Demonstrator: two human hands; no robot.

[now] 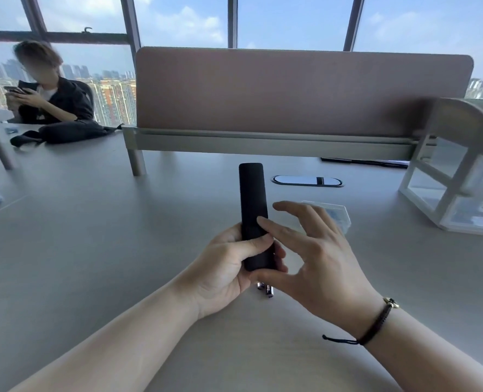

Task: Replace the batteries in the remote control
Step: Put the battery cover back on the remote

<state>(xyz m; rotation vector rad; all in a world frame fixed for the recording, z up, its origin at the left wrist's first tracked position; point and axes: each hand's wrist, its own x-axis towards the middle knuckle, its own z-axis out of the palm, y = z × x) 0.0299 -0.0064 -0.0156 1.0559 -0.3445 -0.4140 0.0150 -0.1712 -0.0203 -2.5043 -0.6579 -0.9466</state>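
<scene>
The grip of the left hand (pixel 226 267) is closed around the lower end of the black remote control (pixel 253 213), which stands almost upright above the table (pixel 93 250). The right hand (pixel 316 258) is open and holds nothing; one fingertip touches the smooth back of the remote. Two batteries (pixel 265 290) lie on the table just under the hands. I judge the cover is still closed. To open it well, hold the body steady and press and slide the cover evenly, without tilting.
</scene>
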